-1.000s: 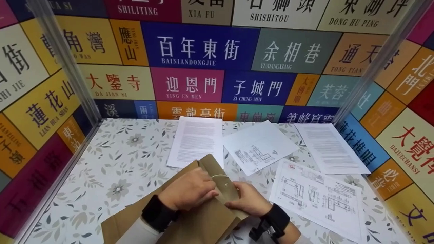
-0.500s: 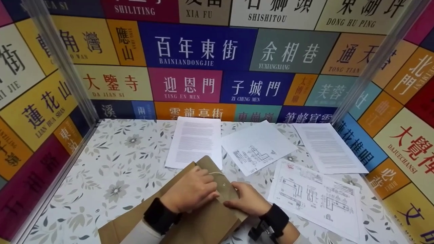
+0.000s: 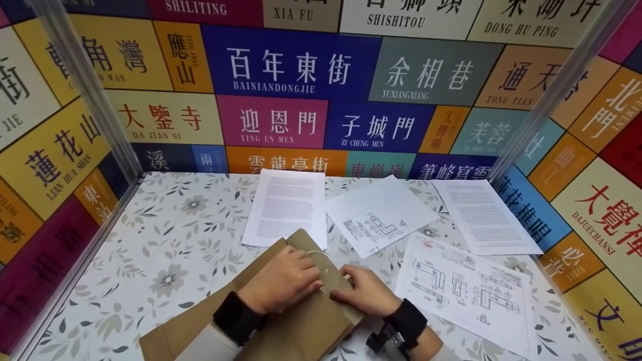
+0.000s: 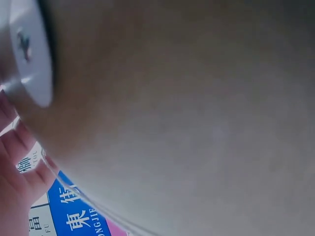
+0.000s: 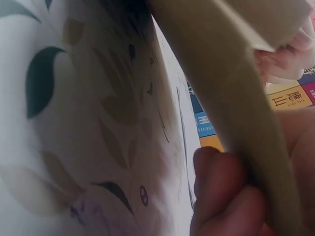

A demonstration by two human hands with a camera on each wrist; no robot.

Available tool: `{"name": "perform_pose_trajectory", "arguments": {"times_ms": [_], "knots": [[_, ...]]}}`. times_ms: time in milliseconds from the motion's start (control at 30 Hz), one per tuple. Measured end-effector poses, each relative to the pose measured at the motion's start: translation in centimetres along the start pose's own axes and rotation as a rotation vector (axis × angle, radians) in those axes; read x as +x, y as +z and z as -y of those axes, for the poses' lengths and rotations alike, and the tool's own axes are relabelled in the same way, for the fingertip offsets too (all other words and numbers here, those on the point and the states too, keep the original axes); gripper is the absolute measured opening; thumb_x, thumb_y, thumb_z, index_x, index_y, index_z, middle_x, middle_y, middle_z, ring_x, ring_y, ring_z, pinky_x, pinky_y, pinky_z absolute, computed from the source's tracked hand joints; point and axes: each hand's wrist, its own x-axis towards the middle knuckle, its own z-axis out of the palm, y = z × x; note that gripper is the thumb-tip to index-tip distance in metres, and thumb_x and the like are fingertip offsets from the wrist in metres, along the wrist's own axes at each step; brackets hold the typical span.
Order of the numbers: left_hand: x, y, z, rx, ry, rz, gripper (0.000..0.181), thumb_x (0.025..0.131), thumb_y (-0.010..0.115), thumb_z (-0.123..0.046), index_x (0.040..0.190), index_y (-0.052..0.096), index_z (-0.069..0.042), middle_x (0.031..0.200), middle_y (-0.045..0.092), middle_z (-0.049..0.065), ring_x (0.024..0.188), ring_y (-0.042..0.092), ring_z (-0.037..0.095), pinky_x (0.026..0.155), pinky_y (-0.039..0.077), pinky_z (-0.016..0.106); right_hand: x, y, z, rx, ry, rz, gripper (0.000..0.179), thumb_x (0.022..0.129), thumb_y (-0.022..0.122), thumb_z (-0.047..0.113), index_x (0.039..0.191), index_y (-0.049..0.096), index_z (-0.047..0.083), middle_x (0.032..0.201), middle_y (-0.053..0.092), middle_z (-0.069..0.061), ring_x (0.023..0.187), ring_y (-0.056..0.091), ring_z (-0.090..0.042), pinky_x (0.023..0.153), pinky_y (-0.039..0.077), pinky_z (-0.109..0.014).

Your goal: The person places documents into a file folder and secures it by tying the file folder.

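Envelope (image 3: 301, 323) of brown paper, slanting at six o'clock in the head view, over a floral tabletop (image 3: 170, 240). The right hand (image 3: 368, 296), at its three o'clock edge, grips the paper between thumb and fingers. The left hand (image 3: 281, 281) lies over the envelope, fingers curled beside a string (image 3: 317, 252); their tips are hidden, so whether they pinch it cannot be told. From the envelope, a text sheet (image 3: 291, 205) lies at twelve o'clock, a tilted drawing (image 3: 401, 200) between one and two.
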Motion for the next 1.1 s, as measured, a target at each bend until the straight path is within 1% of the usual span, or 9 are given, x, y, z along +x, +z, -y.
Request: {"name": "perform_pose_trajectory", "arguments": {"times_ms": [100, 200, 333, 467, 600, 767, 933, 1000, 1100], "knots": [[-0.1, -0.1, 0.0, -0.009, -0.013, 0.016, 0.023, 0.094, 0.077, -0.033, 0.084, 0.064, -0.017, 0.082, 0.062, -0.003, 0.086, 0.064, 0.022, 0.079, 0.048, 0.040, -0.1, -0.3, 0.1, 0.008, 0.024, -0.013, 0.027, 0.091, 0.079, 0.034, 0.101, 0.065, 0.014, 0.068, 0.061, 0.006, 0.056, 0.057, -0.009, 0.049, 0.047, -0.027], [-0.2, -0.1, -0.1, -0.027, -0.033, 0.040, 0.022, 0.095, 0.076, -0.034, 0.086, 0.066, -0.017, 0.084, 0.063, -0.002, 0.089, 0.064, 0.022, 0.083, 0.049, 0.040, -0.2, -1.0, 0.3, -0.023, 0.037, -0.056, 0.026, 0.094, 0.076, 0.035, 0.105, 0.067, 0.013, 0.071, 0.062, 0.005, 0.059, 0.058, -0.010, 0.053, 0.048, -0.028], [-0.1, 0.0, -0.3, -0.038, -0.047, 0.071, 0.020, 0.096, 0.075, -0.034, 0.088, 0.067, -0.018, 0.083, 0.064, -0.004, 0.090, 0.064, 0.021, 0.089, 0.048, 0.043, -0.3, -2.5, 0.5, -0.077, 0.045, -0.184, 0.027, 0.095, 0.076, 0.032, 0.107, 0.068, 0.010, 0.085, 0.068, 0.002, 0.072, 0.063, -0.012, 0.066, 0.054, -0.034], [0.1, 0.0, -0.7, -0.044, -0.069, 0.100, 0.017, 0.097, 0.074, -0.034, 0.092, 0.070, -0.018, 0.083, 0.067, -0.006, 0.090, 0.063, 0.021, 0.093, 0.047, 0.046, -0.4, -4.7, 0.3, -0.100, 0.071, -0.318, 0.026, 0.095, 0.077, 0.027, 0.109, 0.069, 0.007, 0.096, 0.070, -0.002, 0.083, 0.067, -0.015, 0.079, 0.056, -0.040], [0.2, 0.3, -1.0, -0.062, -0.100, 0.158, 0.018, 0.100, 0.071, -0.036, 0.098, 0.072, -0.019, 0.090, 0.070, -0.005, 0.096, 0.062, 0.022, 0.097, 0.046, 0.049, -0.9, -6.9, -0.2, -0.119, 0.107, -0.380, 0.027, 0.096, 0.076, 0.026, 0.113, 0.069, 0.006, 0.099, 0.071, -0.005, 0.087, 0.069, -0.021, 0.082, 0.056, -0.044], [-0.1, 0.4, -1.2, -0.083, -0.131, 0.234, 0.024, 0.102, 0.066, -0.042, 0.104, 0.073, -0.019, 0.102, 0.073, -0.002, 0.108, 0.063, 0.024, 0.102, 0.045, 0.050, -2.0, -10.5, -1.3, -0.169, 0.167, -0.415, 0.041, 0.099, 0.071, 0.033, 0.126, 0.065, 0.003, 0.118, 0.069, -0.018, 0.106, 0.067, -0.033, 0.094, 0.053, -0.053], [-0.1, 0.2, -1.4, -0.084, -0.162, 0.247, 0.027, 0.101, 0.066, -0.044, 0.102, 0.071, -0.018, 0.110, 0.072, 0.001, 0.116, 0.062, 0.026, 0.104, 0.045, 0.047, -4.2, -15.3, -3.2, -0.174, 0.275, -0.448, 0.065, 0.101, 0.064, 0.051, 0.140, 0.054, 0.000, 0.137, 0.058, -0.030, 0.124, 0.056, -0.046, 0.102, 0.044, -0.063], [0.3, 0.3, -1.7, -0.087, -0.184, 0.236, 0.027, 0.100, 0.067, -0.044, 0.105, 0.071, -0.017, 0.110, 0.070, 0.001, 0.114, 0.062, 0.024, 0.100, 0.047, 0.044, -5.2, -17.0, -4.1, -0.199, 0.323, -0.460, 0.073, 0.101, 0.062, 0.055, 0.144, 0.050, -0.002, 0.140, 0.054, -0.033, 0.127, 0.053, -0.049, 0.103, 0.042, -0.065], [1.6, 0.4, -2.1, -0.104, -0.241, 0.239, 0.031, 0.100, 0.067, -0.045, 0.115, 0.071, -0.018, 0.112, 0.068, 0.001, 0.109, 0.061, 0.021, 0.094, 0.049, 0.041, -6.5, -18.8, -5.1, -0.255, 0.401, -0.473, 0.078, 0.101, 0.060, 0.056, 0.146, 0.045, -0.006, 0.140, 0.051, -0.038, 0.127, 0.051, -0.053, 0.103, 0.041, -0.065]]}}
